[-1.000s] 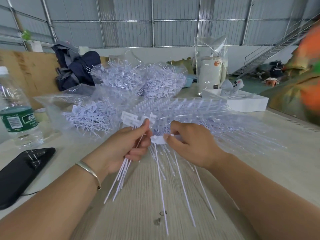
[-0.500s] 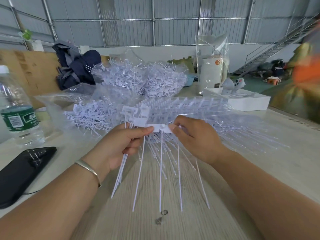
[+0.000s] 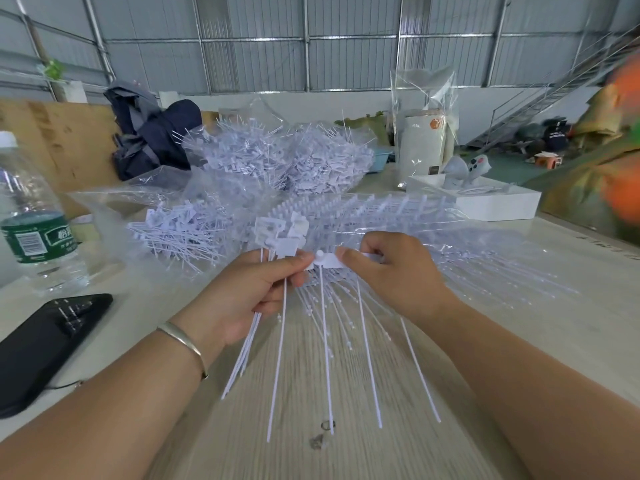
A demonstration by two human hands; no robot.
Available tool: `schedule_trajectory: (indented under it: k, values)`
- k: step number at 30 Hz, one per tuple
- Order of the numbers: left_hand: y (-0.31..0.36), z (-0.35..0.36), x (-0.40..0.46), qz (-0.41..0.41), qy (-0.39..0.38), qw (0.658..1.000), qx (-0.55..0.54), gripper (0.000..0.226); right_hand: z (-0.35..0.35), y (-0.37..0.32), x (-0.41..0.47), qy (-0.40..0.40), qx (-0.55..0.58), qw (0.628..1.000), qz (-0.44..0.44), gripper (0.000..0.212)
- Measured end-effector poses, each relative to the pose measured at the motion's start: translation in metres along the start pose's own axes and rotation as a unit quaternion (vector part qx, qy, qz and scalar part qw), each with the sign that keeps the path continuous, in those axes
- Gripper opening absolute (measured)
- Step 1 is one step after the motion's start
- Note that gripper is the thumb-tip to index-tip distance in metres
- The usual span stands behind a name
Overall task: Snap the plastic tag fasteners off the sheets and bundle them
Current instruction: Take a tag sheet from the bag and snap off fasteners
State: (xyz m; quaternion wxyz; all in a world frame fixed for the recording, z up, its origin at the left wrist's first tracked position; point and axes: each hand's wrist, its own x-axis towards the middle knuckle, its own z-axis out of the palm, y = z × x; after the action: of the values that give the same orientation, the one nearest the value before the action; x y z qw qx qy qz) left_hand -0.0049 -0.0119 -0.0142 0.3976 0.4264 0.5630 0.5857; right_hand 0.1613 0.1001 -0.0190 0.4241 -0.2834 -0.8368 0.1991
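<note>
A long pale wooden table [image 3: 571, 306] is running under everything, and far back on it two big heaps of loose white tags [image 3: 280, 157] are sitting in crinkled clear plastic bags. Nearer, a stack of uncut tag sheets [image 3: 398, 216] is lying across the middle of the table inside its clear wrap, with a smaller pile of tags [image 3: 173, 237] spreading out just to its left. A white box [image 3: 491, 202] is sitting at the far right, and a dark jacket [image 3: 149, 133] is slumping at the back left. A water bottle [image 3: 31, 230] is standing at the left edge, with a black phone [image 3: 48, 341] lying just in front of it.

Over the near table the person is holding up a short white strip of tags [image 3: 325, 263], its thin tails hanging down and fanning out. The right hand [image 3: 398, 271] is pinching the strip's right end between thumb and fingers. The left hand [image 3: 249, 292] is pinching the left end while also gripping a bundle of separated tags [image 3: 273, 233], heads sticking up above the fingers and tails trailing below the palm.
</note>
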Motion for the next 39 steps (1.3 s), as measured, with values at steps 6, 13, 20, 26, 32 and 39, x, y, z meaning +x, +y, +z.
schedule_trajectory:
  k: [6,13,20,26,32,39]
  values:
    - [0.002,-0.001,0.001,0.003,-0.02,1.0,0.011,0.02,0.0,-0.003,-0.001,-0.02,-0.013,1.0,0.012,0.045]
    - [0.005,-0.002,0.0,0.008,-0.046,0.999,0.019,0.021,-0.004,-0.011,-0.003,-0.02,-0.067,0.997,0.016,0.044]
    - [0.011,-0.002,-0.005,0.008,-0.09,0.994,0.055,0.011,-0.006,-0.015,-0.006,-0.031,-0.132,0.989,-0.05,0.04]
    - [0.008,-0.011,-0.009,-0.048,-0.182,0.976,0.111,0.017,-0.015,-0.012,-0.005,-0.019,-0.095,0.992,-0.078,0.036]
    - [0.004,-0.004,-0.002,-0.02,-0.09,0.995,0.045,0.024,-0.021,0.005,0.0,0.03,-0.026,0.999,-0.035,0.043]
    - [-0.002,-0.007,0.003,-0.026,-0.019,0.999,-0.038,0.021,-0.009,-0.004,-0.004,-0.022,-0.044,0.997,-0.06,0.042]
